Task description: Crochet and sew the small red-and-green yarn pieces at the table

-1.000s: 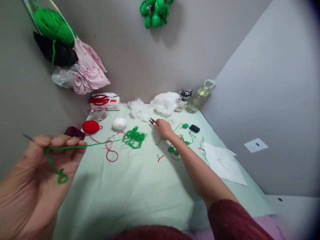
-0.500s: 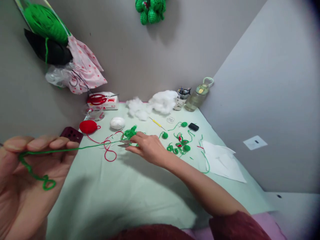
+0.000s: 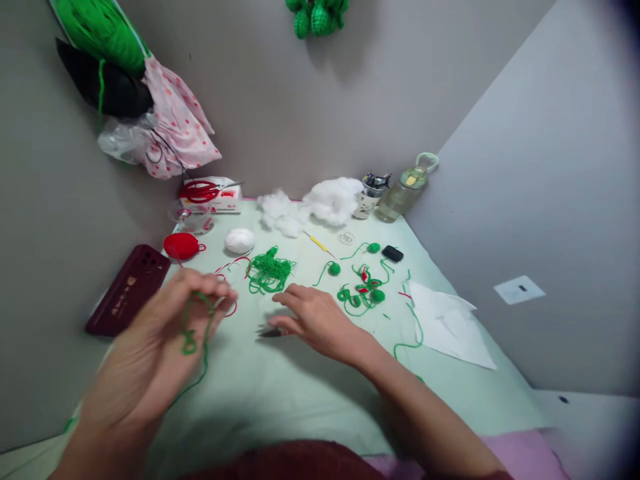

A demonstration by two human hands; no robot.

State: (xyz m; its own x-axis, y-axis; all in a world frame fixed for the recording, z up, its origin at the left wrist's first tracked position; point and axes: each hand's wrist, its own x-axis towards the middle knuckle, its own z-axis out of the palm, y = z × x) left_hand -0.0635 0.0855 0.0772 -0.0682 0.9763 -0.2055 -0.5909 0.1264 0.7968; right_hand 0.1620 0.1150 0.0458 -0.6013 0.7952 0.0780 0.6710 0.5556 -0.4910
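My left hand [image 3: 150,347] is closed on a green yarn strand [image 3: 206,340], with a small loop dangling in front of the palm and a tail running down past the wrist. My right hand [image 3: 320,317] hovers low over the table, thumb and fingers apart. Small dark snips [image 3: 270,331] lie just under its thumb, blurred and partly hidden. Beyond that hand is a tangled heap of green yarn [image 3: 271,270]. Small green crocheted balls [image 3: 334,269] and green-and-red crocheted pieces [image 3: 364,291] sit to its right.
Red yarn [image 3: 181,246], a white ball [image 3: 239,241], white stuffing [image 3: 333,201], a yellow-handled crochet hook [image 3: 320,245], a pen cup [image 3: 369,200] and a bottle [image 3: 403,193] stand farther back. A dark red phone [image 3: 131,290] lies left, white paper [image 3: 450,323] right.
My left hand has drawn back toward the middle, and its strand hangs slack, apart from the heap. My right hand has moved down and nearer, its fingers opened away from the snips.
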